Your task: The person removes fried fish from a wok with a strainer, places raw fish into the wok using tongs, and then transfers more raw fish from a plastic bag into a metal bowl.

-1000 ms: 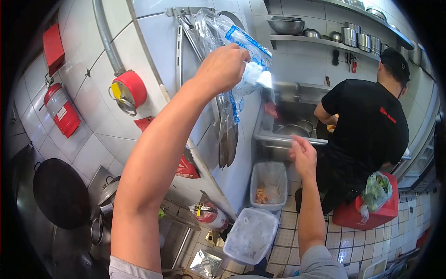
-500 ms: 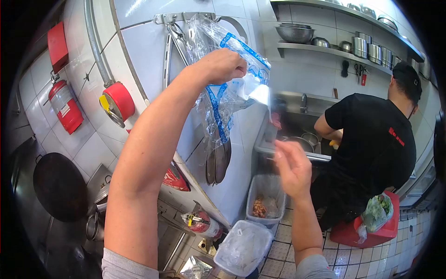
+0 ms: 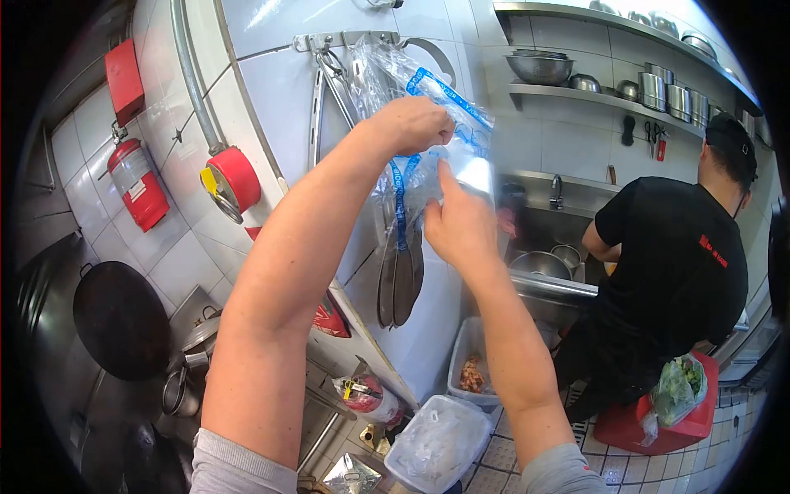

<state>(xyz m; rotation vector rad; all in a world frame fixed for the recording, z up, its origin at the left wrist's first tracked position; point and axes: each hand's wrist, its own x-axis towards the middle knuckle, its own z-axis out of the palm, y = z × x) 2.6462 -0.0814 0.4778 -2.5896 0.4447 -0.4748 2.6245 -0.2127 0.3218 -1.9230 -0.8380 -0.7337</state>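
Observation:
Clear plastic bags with blue print hang from a metal hook rail on the tiled wall. My left hand is closed on the plastic near the upper part of the bags. Just below and to the right, my right hand has its index finger pointing up against the plastic, the other fingers curled; whether it pinches anything is unclear. Behind the bags hang dark flat utensils and metal tongs.
Another person in black stands at the steel sink on the right. Below are a tub with a clear liner, a tub with brown pieces and a red container with bagged greens. A fire extinguisher hangs left.
My right hand has moved up and left, from below the bags to beside my left hand. My left hand stays at the plastic. The whole view has shifted slightly.

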